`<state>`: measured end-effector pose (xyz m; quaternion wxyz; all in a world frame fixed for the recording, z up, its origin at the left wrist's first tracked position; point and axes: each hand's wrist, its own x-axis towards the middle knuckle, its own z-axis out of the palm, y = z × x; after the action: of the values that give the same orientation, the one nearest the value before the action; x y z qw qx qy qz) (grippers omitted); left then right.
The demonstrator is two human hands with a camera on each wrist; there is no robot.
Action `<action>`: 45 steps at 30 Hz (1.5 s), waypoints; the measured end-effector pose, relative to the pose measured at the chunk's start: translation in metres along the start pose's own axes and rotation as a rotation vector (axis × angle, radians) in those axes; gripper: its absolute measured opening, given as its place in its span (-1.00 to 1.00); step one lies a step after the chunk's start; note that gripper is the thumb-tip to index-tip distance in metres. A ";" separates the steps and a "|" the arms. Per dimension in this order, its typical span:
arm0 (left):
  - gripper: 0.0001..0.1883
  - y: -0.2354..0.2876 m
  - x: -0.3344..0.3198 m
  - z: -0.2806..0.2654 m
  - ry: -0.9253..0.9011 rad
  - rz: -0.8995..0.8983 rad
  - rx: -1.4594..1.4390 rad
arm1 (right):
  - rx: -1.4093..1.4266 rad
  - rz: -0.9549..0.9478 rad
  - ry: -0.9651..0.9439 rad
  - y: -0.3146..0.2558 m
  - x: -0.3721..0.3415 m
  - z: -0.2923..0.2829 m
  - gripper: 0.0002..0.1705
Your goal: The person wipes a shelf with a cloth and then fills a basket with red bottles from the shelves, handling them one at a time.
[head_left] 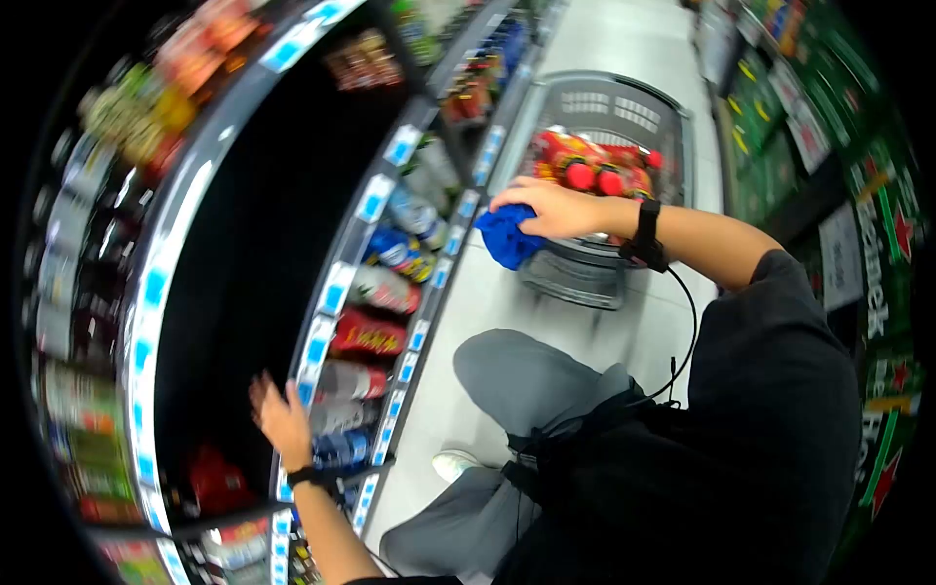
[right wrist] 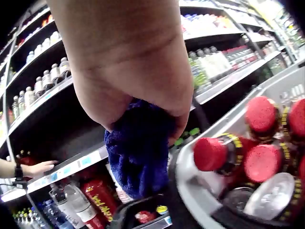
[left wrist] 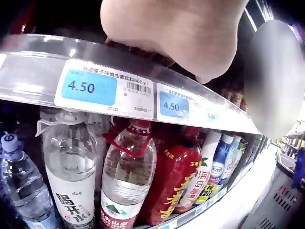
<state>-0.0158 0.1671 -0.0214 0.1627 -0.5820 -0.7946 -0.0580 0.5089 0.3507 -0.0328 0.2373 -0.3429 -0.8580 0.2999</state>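
My right hand (head_left: 561, 210) grips a crumpled blue cloth (head_left: 507, 237) beside the grey shopping basket cart (head_left: 609, 80). In the right wrist view the cloth (right wrist: 138, 152) hangs below the palm in soft folds. Red-capped bottles (head_left: 582, 175) lie in the cart, along with a can whose silver end (right wrist: 270, 194) shows. My left hand (head_left: 283, 424) reaches over the front edge of a dark shelf (head_left: 234, 253), fingers extended and holding nothing. Just below it, the left wrist view shows the shelf's price labels (left wrist: 105, 89).
Large drink bottles (left wrist: 71, 167) line the lower shelf, among them red ones (head_left: 369, 333). More bottles fill the upper shelf (head_left: 102, 283) on the left. Green beer cartons (head_left: 882, 263) stack along the right side. Pale floor (head_left: 614, 29) runs along the aisle.
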 end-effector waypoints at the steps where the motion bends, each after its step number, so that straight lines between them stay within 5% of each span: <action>1: -0.42 0.003 0.008 -0.001 -0.009 0.024 -0.004 | -0.059 -0.116 0.145 0.028 -0.011 -0.003 -0.50; 8: -0.38 0.023 0.043 0.006 -0.170 0.112 0.022 | 0.552 0.517 0.837 0.108 -0.080 -0.092 -0.46; 15: -0.38 0.020 0.048 0.012 -0.123 0.193 -0.072 | 0.709 0.550 1.238 0.160 -0.133 -0.173 -0.44; 17: -0.39 0.022 0.048 0.011 -0.107 0.202 -0.060 | 0.728 0.533 1.228 0.169 -0.147 -0.180 -0.42; 20: -0.40 0.020 0.049 0.015 -0.085 0.206 -0.048 | 0.075 0.854 1.181 0.216 -0.181 -0.170 -0.37; 24: -0.42 0.023 0.049 0.014 -0.089 0.180 -0.033 | 0.317 1.003 1.202 0.203 -0.197 -0.161 -0.37; 27: -0.43 0.022 0.050 0.017 -0.070 0.180 -0.027 | 0.149 0.736 1.196 0.223 -0.200 -0.170 -0.35; 31: -0.44 0.020 0.050 0.020 -0.051 0.185 -0.007 | 0.396 0.605 1.247 0.197 -0.180 -0.180 -0.36; 34: -0.44 0.020 0.050 0.020 -0.043 0.193 -0.016 | 0.208 1.115 0.839 0.199 -0.190 -0.176 -0.40; 37: -0.44 0.022 0.049 0.019 -0.039 0.184 -0.025 | 0.131 1.093 0.972 0.197 -0.184 -0.169 -0.40; 43: -0.44 0.020 0.050 0.023 -0.034 0.186 -0.029 | 0.130 1.059 0.911 0.198 -0.197 -0.186 -0.29; 44: -0.45 0.022 0.050 0.021 -0.037 0.181 -0.020 | -0.018 1.116 0.921 0.263 -0.211 -0.194 -0.18; 45: -0.45 0.023 0.049 0.020 -0.041 0.176 -0.011 | -0.020 1.115 0.920 0.256 -0.209 -0.192 -0.18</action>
<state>-0.0109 0.2247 -0.0264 0.1478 -0.6514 -0.7433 -0.0360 0.8769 0.4155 -0.1129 0.3829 -0.8234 -0.3713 0.1940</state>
